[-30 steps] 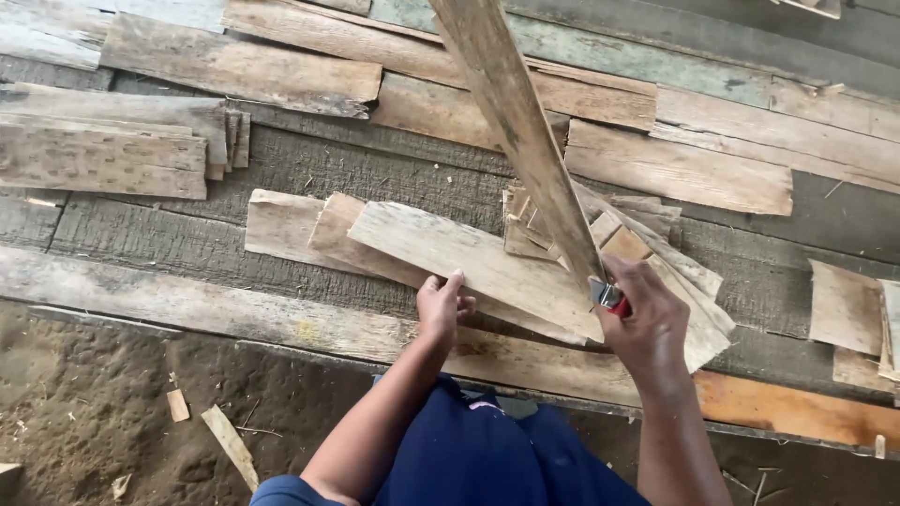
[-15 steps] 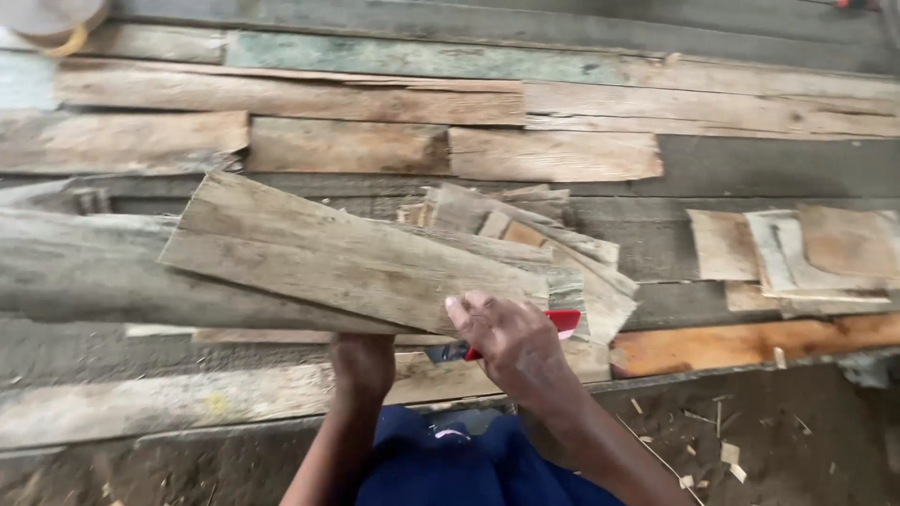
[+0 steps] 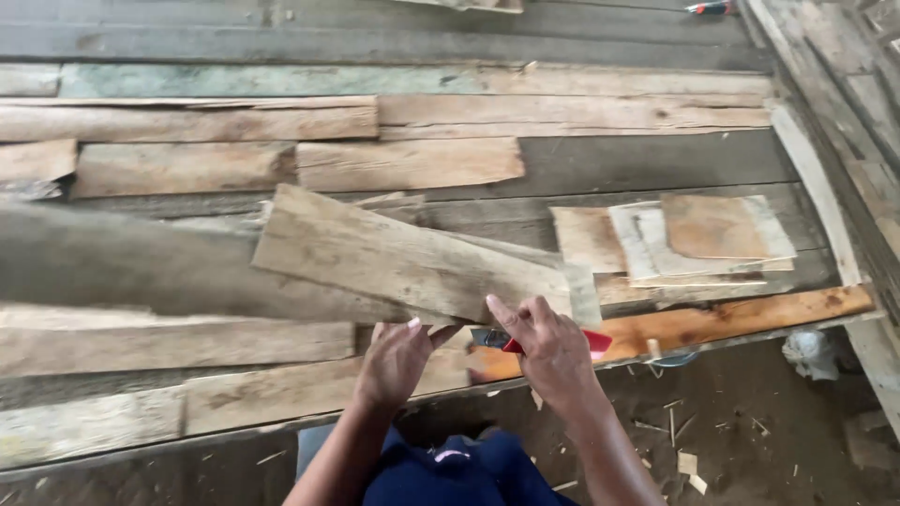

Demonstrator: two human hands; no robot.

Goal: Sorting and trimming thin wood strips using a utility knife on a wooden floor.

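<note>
My left hand point(image 3: 396, 361) curls its fingers under the near end of a long grey plank point(image 3: 169, 272), which lies blurred across the left side. On top of that plank rests a shorter pale board point(image 3: 403, 255), tilted down to the right. To the right, my right hand point(image 3: 553, 354) grips a red-handled tool point(image 3: 592, 341), with its fingers touching the pale board's lower right edge. The tool's metal head point(image 3: 487, 337) pokes out between my two hands.
Weathered planks point(image 3: 281, 122) lie side by side on the wooden floor. A stack of thin square plywood pieces point(image 3: 694, 234) sits at the right. An orange board point(image 3: 731, 319) edges the floor, with dirt and wood chips point(image 3: 731, 422) below.
The long plank that stood upright has swung down to the left and now lies nearly flat. My view has shifted right, and both hands stay at the boards' near end.
</note>
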